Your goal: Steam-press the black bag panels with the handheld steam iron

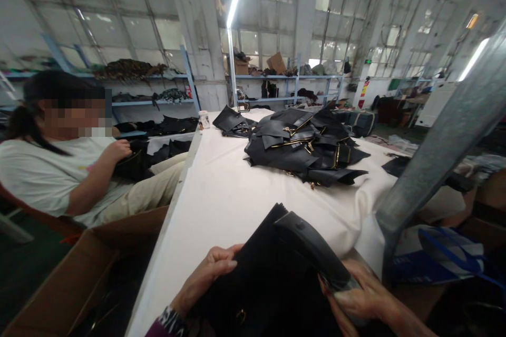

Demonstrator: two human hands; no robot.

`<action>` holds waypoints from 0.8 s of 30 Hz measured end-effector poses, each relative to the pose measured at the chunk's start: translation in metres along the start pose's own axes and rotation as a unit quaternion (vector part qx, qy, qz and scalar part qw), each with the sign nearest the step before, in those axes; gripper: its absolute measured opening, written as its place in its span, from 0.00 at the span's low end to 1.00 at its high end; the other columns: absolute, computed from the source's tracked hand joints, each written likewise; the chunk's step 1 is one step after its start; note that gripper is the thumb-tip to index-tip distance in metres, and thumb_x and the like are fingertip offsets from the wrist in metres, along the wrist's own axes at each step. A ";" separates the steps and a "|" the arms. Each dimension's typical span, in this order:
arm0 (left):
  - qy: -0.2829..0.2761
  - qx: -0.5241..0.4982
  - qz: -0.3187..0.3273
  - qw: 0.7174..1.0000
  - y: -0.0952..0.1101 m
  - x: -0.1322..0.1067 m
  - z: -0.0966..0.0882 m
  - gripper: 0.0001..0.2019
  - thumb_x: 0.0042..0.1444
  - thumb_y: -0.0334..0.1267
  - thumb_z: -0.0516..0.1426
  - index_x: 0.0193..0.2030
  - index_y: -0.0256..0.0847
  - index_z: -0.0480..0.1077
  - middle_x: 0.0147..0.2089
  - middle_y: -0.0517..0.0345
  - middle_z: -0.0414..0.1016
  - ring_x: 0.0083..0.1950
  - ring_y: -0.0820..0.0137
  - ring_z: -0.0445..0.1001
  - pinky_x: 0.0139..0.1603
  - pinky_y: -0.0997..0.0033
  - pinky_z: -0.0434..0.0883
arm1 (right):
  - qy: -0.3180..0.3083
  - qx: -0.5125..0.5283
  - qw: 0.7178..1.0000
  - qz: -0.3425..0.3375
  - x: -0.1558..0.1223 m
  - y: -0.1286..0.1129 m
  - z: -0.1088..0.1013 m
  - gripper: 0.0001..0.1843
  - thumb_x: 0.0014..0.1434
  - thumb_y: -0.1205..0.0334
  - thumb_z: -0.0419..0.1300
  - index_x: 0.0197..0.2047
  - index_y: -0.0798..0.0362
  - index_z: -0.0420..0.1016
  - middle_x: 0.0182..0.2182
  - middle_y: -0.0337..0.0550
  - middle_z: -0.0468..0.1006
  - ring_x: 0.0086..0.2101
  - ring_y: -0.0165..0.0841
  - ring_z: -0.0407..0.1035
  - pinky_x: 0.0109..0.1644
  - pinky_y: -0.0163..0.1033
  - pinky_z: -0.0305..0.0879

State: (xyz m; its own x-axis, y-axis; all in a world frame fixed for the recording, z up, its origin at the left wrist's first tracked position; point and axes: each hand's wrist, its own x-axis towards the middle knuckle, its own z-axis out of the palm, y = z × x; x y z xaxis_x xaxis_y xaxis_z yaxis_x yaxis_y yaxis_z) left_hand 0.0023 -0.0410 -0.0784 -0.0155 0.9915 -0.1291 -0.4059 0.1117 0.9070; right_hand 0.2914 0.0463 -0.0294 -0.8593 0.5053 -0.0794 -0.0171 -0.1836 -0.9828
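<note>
A flat black leather piece (256, 274) with a small gold-coloured ring fitting hangs upright before me at the table's near edge. My left hand (209, 276) pinches its left edge, thumb on the near face. In my right hand (361, 297) is a long, curved black tool like a stapler (312, 245). Its far end lies at the upper edge of the leather; whether it bites the material I cannot tell. Beyond my hands, a heap of black leather pieces (284, 145) with gold zips and metal fittings lies on the white-covered table (221, 195).
A seated person (59, 168) works on a black piece at the left. A cardboard box (71, 279) stands beside the table's left edge. A slanted metal post (443, 137) rises at the right, near a blue-and-white bag (438, 255). Loaded blue shelves (269, 78) line the back wall.
</note>
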 end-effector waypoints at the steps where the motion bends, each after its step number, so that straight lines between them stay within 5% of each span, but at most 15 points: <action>1: -0.010 0.008 0.002 1.000 0.001 -0.001 0.001 0.13 0.45 0.34 0.60 0.15 0.37 0.63 0.50 0.55 0.72 0.41 0.65 0.70 0.41 0.70 0.65 | -0.001 0.019 1.000 -0.007 0.001 0.003 0.001 0.19 0.50 0.46 0.59 0.32 0.56 0.68 0.12 0.35 0.66 0.13 0.25 0.58 0.15 0.27 0.50; 12: -0.010 0.035 0.007 0.999 0.000 -0.008 0.009 0.14 0.42 0.39 0.60 0.12 0.37 0.64 0.49 0.51 0.73 0.40 0.61 0.70 0.39 0.68 0.65 | 0.012 0.069 0.997 -0.034 0.011 0.003 0.002 0.15 0.57 0.54 0.55 0.37 0.60 0.67 0.12 0.36 0.67 0.11 0.24 0.56 0.14 0.27 0.53; 18: 0.047 -0.006 0.000 0.999 -0.006 -0.009 0.009 0.13 0.39 0.41 0.61 0.14 0.36 0.68 0.45 0.51 0.74 0.38 0.63 0.71 0.36 0.70 0.66 | -0.001 0.093 0.995 -0.033 0.013 -0.004 -0.008 0.14 0.58 0.55 0.54 0.37 0.59 0.66 0.14 0.36 0.67 0.12 0.25 0.58 0.15 0.29 0.53; 24: 0.111 0.020 -0.034 0.993 -0.009 -0.012 0.002 0.10 0.36 0.42 0.63 0.20 0.38 0.70 0.42 0.53 0.77 0.41 0.58 0.73 0.44 0.64 0.68 | -0.024 0.131 0.991 -0.023 0.008 -0.016 -0.015 0.13 0.58 0.53 0.52 0.34 0.56 0.64 0.13 0.31 0.63 0.09 0.22 0.52 0.13 0.28 0.51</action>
State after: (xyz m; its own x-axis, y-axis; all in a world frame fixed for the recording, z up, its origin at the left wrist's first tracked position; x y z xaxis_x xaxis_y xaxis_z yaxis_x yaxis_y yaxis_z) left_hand 0.0079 -0.0536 -0.0841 -0.1915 0.9431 -0.2720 -0.3769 0.1852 0.9075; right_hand 0.2927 0.0658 -0.0166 -0.8776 0.4789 -0.0215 -0.1839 -0.3776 -0.9075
